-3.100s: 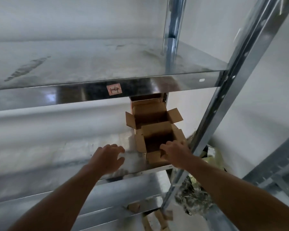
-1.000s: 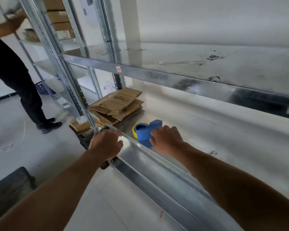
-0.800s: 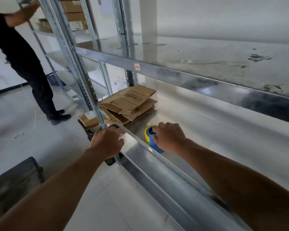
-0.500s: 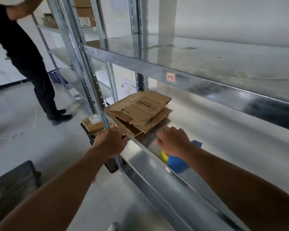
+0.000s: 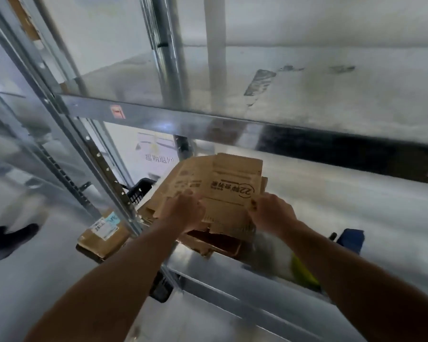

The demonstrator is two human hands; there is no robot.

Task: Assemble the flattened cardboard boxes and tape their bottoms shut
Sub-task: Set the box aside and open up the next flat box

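**Taking 1 flat box off the pile: where it could slip**

Nearest, the shelf [image 5: 232,280] shows its front lip just under both forearms. The blue tape dispenser [image 5: 351,239] sits by that front edge, right of the right forearm, so a wide elbow swing during the pull could knock it off.

Next, the left hand [image 5: 183,213] curls over the near left part of the top flattened box [image 5: 232,183]. The right hand [image 5: 272,213] pinches its near right corner. Motion blur hides the thumbs, so I cannot tell how firm either hold is.

The box is atop the stack [image 5: 215,240] of flattened boxes at the shelf's left end, and the stack's ragged near edges reach the front lip. If 2 sheets are caught instead of 1, the pile may slide forward and fall.

Farther back stand the upright post [image 5: 101,169] at the left front corner and the upper shelf beam [image 5: 183,119] overhead. A box raised steeply could catch on either and twist free.
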